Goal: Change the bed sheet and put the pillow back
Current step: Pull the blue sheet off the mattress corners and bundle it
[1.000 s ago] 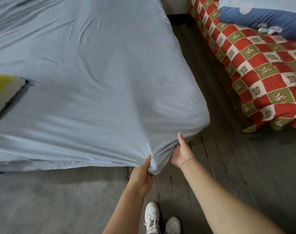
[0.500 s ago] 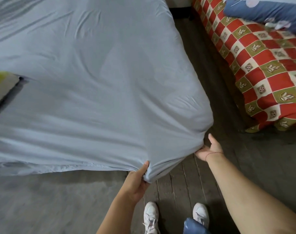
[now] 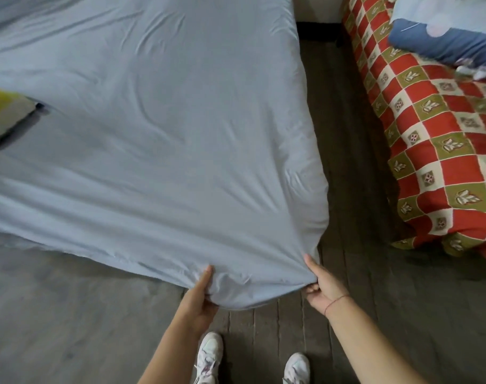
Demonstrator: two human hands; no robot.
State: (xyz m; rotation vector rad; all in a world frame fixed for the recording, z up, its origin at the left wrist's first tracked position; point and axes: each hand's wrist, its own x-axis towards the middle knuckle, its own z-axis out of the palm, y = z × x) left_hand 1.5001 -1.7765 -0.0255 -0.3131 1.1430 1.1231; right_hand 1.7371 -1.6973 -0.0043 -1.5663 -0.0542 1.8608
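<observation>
Draping sheet corner [image 3: 260, 286] between both hands [image 3: 200, 299] [image 3: 325, 290]

The bed [image 3: 316, 187] is covered by a pale blue sheet [image 3: 158, 139], creased, spread across the top and down the right side, its near corner stretched taut above the floor [image 3: 375, 314]. A yellow-and-grey pillow [image 3: 6, 115] lies on the sheet at the left edge of view. The floor is dark planks on the right and plain grey on the left, with two white shoes [image 3: 208, 353] standing on the planks; across the gap a red checked cover [image 3: 441, 151] drapes a second bed, with blue bedding [image 3: 444, 42] lying on it.
</observation>
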